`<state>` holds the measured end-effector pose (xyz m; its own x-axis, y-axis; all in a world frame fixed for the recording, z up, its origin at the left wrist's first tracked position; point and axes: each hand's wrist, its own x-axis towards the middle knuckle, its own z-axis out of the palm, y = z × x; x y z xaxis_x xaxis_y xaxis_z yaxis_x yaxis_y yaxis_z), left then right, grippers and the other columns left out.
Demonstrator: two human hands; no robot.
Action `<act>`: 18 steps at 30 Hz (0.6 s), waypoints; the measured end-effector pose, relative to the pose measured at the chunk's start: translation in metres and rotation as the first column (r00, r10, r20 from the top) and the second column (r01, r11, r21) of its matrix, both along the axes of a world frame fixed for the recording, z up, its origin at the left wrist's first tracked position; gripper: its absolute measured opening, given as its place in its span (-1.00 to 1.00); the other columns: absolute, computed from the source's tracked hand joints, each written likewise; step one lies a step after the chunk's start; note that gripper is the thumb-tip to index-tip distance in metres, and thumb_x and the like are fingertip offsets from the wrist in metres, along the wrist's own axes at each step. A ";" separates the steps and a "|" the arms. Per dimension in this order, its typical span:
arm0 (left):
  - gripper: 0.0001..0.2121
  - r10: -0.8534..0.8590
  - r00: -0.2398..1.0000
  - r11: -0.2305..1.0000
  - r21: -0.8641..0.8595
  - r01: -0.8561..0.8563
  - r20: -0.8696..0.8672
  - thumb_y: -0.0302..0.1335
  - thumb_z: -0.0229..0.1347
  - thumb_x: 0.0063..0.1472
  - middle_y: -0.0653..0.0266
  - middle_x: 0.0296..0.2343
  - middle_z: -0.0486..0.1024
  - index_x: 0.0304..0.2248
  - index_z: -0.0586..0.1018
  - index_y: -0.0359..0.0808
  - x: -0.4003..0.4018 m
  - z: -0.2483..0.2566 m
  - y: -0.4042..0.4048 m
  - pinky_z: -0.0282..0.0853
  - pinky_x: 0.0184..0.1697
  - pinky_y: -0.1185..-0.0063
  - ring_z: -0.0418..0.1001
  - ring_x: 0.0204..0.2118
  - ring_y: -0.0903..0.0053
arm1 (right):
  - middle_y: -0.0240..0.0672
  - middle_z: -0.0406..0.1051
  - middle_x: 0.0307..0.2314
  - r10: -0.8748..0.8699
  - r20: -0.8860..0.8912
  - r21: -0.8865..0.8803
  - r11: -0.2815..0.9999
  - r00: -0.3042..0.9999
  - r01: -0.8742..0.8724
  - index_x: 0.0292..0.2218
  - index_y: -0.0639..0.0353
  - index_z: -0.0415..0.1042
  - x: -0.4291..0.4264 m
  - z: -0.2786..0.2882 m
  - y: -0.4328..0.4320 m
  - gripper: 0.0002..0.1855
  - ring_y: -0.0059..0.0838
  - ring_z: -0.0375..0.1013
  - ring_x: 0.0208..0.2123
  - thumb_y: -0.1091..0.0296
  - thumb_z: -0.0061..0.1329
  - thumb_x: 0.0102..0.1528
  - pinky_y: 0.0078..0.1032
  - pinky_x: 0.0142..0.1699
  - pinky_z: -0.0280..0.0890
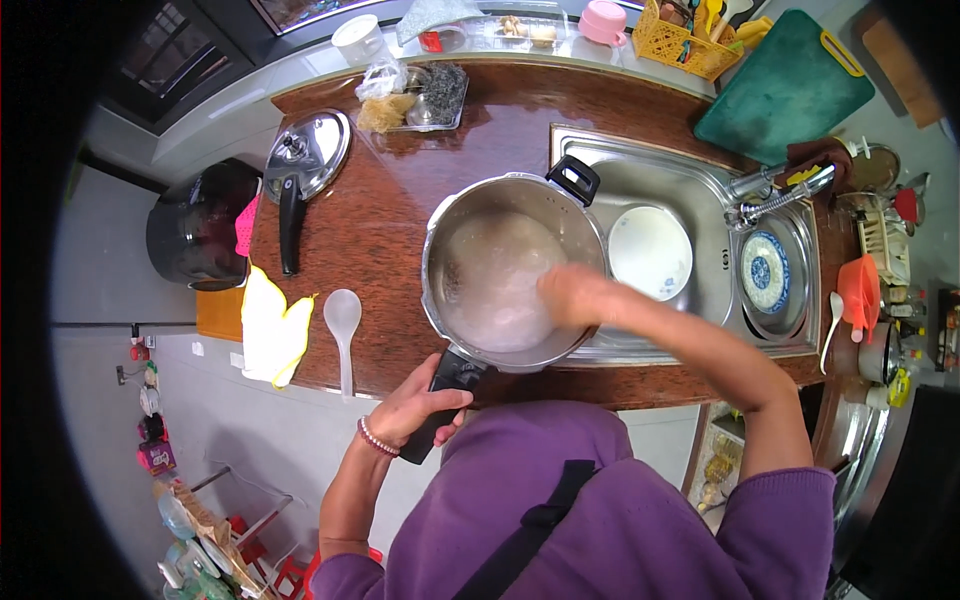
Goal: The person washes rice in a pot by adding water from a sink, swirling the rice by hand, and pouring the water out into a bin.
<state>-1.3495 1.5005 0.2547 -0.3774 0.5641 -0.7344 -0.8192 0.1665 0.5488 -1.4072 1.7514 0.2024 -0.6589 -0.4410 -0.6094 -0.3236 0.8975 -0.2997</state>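
Note:
My left hand (420,405) grips the long black handle (442,416) of a metal pressure cooker pot (435,300), which stands by the sink's left edge. Cloudy greyish liquid (495,277) covers the pot's bottom. My right hand (574,296) reaches over the right rim into the pot, blurred and with curled fingers. Whether it holds something cannot be made out. To the left lies the pot's metal lid (319,146) with its black handle. A translucent plastic spoon (343,322) rests near the counter's front edge.
Right of the pot, a white bowl (649,251) sits in the steel sink (705,300), below a faucet (780,199). A blue-patterned plate (765,271) is in the smaller basin. A yellow-white cloth (274,330) hangs over the left edge. Scrubbing pads (439,94) lie in a tray at the back.

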 end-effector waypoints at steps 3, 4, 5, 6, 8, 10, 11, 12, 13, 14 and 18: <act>-0.68 -0.008 1.000 1.000 0.006 0.008 0.012 -0.53 0.04 0.03 0.28 -0.68 0.31 -0.24 0.20 -0.34 -0.001 0.004 0.003 0.17 -0.78 0.68 0.22 -0.81 0.65 | 0.00 0.44 -0.38 -0.028 0.085 -0.346 0.936 0.996 0.056 -0.31 0.39 0.44 0.013 0.026 -0.004 -0.72 -0.17 0.46 -0.33 0.42 -0.13 -0.06 -0.38 -0.21 0.35; -0.68 -0.013 1.000 1.000 0.000 0.013 0.015 -0.53 0.04 0.03 0.28 -0.68 0.31 -0.24 0.20 -0.34 -0.001 0.003 0.003 0.17 -0.78 0.68 0.22 -0.81 0.65 | -0.02 0.44 -0.36 -0.087 0.153 -0.595 0.787 0.984 0.162 -0.25 0.38 0.43 0.014 0.036 -0.004 -0.70 -0.21 0.46 -0.32 0.40 -0.14 -0.01 -0.40 -0.19 0.35; -0.68 0.001 1.000 1.000 0.010 -0.002 0.024 -0.53 0.04 0.03 0.28 -0.68 0.31 -0.23 0.20 -0.34 0.000 0.001 0.003 0.17 -0.78 0.68 0.22 -0.81 0.65 | -0.07 0.45 -0.35 -0.137 0.133 -0.673 0.715 0.982 0.191 -0.23 0.37 0.42 0.011 0.050 -0.001 -0.69 -0.28 0.46 -0.32 0.38 -0.18 0.03 -0.44 -0.19 0.35; -0.68 0.015 0.999 1.000 0.020 -0.016 0.031 -0.53 0.04 0.03 0.28 -0.68 0.32 -0.23 0.20 -0.34 0.000 0.001 0.002 0.17 -0.78 0.68 0.22 -0.81 0.65 | -0.11 0.46 -0.35 -0.190 0.114 -0.744 0.635 0.975 0.210 -0.20 0.35 0.42 0.005 0.066 0.005 -0.69 -0.35 0.47 -0.33 0.37 -0.21 0.08 -0.48 -0.18 0.35; -0.68 0.015 1.000 1.000 0.007 -0.015 0.021 -0.53 0.04 0.03 0.28 -0.68 0.32 -0.23 0.20 -0.33 0.002 0.001 0.001 0.16 -0.78 0.68 0.21 -0.81 0.65 | -0.20 0.48 -0.44 -0.271 0.205 -0.849 0.429 0.940 0.308 -0.28 0.29 0.47 -0.005 0.095 0.016 -0.74 -0.46 0.47 -0.39 0.35 -0.16 0.05 -0.54 -0.25 0.34; -0.69 0.015 1.000 1.000 0.001 -0.015 0.009 -0.54 0.03 0.03 0.28 -0.68 0.32 -0.24 0.20 -0.33 0.003 0.001 0.001 0.16 -0.79 0.69 0.21 -0.81 0.65 | -0.24 0.48 -0.44 -0.249 0.338 -0.881 0.257 0.908 0.398 -0.26 0.28 0.46 -0.009 0.111 0.032 -0.74 -0.51 0.46 -0.39 0.35 -0.17 0.06 -0.55 -0.24 0.34; -0.69 0.015 1.000 1.000 -0.002 -0.015 0.003 -0.54 0.03 0.03 0.28 -0.68 0.32 -0.24 0.20 -0.34 0.004 0.001 0.001 0.16 -0.79 0.69 0.21 -0.82 0.65 | -0.27 0.48 -0.43 -0.200 0.463 -0.871 0.079 0.864 0.485 -0.24 0.27 0.46 -0.012 0.114 0.035 -0.73 -0.57 0.46 -0.39 0.35 -0.17 0.07 -0.57 -0.24 0.34; -0.69 0.001 1.000 1.000 0.002 -0.001 -0.008 -0.54 0.04 0.03 0.28 -0.68 0.31 -0.24 0.20 -0.34 0.003 0.002 0.004 0.15 -0.79 0.69 0.21 -0.82 0.65 | -0.25 0.48 -0.45 -0.140 0.556 -0.831 -0.104 0.820 0.546 -0.20 0.19 0.45 -0.012 0.104 0.039 -0.72 -0.41 0.47 -0.39 0.36 -0.18 0.07 -0.46 -0.20 0.35; -0.69 -0.005 1.000 1.000 0.003 0.005 -0.013 -0.54 0.04 0.03 0.28 -0.68 0.31 -0.24 0.20 -0.34 0.002 0.002 0.006 0.15 -0.79 0.69 0.21 -0.82 0.65 | -0.25 0.48 -0.45 -0.145 0.551 -0.834 -0.106 0.822 0.541 -0.20 0.19 0.45 -0.012 0.072 0.037 -0.72 -0.41 0.47 -0.39 0.36 -0.18 0.07 -0.46 -0.20 0.35; -0.69 -0.019 1.000 1.000 -0.003 0.019 -0.019 -0.53 0.04 0.04 0.28 -0.68 0.31 -0.24 0.20 -0.34 0.000 0.002 0.008 0.15 -0.79 0.69 0.21 -0.82 0.65 | -0.24 0.45 -0.41 -0.229 0.134 -0.893 0.395 0.964 0.218 -0.21 0.20 0.44 -0.012 0.027 0.033 -0.74 -0.38 0.45 -0.34 0.39 -0.12 0.02 -0.44 -0.19 0.34; -0.68 -0.049 0.998 0.998 -0.028 0.048 -0.038 -0.52 0.05 0.03 0.27 -0.68 0.31 -0.26 0.19 -0.35 0.002 0.000 0.009 0.17 -0.78 0.68 0.20 -0.82 0.65 | -0.23 0.37 -0.36 -0.223 -0.545 -0.401 0.916 0.808 -0.018 -0.21 0.15 0.41 0.008 0.000 0.013 -0.69 -0.28 0.36 -0.22 0.46 -0.04 -0.07 -0.37 -0.19 0.30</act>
<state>-1.3475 1.5099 0.2551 -0.3783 0.5624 -0.7353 -0.7883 0.2207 0.5744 -1.3989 1.7645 0.2022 -0.8832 -0.4608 0.0877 -0.4543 0.7940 -0.4040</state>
